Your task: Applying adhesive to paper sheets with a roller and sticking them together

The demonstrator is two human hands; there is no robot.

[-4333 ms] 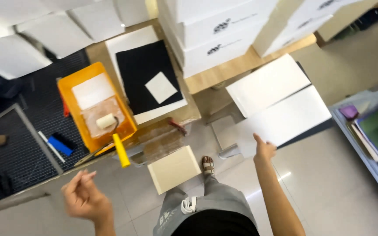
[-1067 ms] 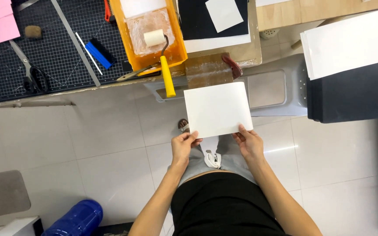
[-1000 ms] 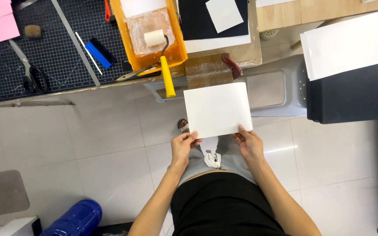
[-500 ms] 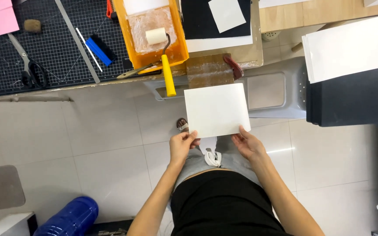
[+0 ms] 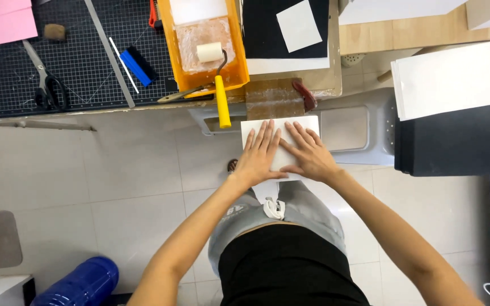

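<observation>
The left hand (image 5: 259, 156) and right hand (image 5: 307, 154) lie flat, fingers spread, pressing on the white sheet (image 5: 282, 126) under them. It looks laid in place and is being smoothed. The yellow-handled roller (image 5: 216, 79) rests just beyond the fingertips, untouched.

hands (image 5: 287, 153) flat, side by side on sheet (image 5: 279, 127) over lap | roller (image 5: 215, 73) in tray (image 5: 205, 42) on worktop (image 5: 114, 105) edge, just left-behind sheet | scissors (image 5: 46, 79) far left on cutting mat (image 5: 75, 62) | stool (image 5: 353, 127) right of sheet | board stack (image 5: 455, 107) far right
</observation>
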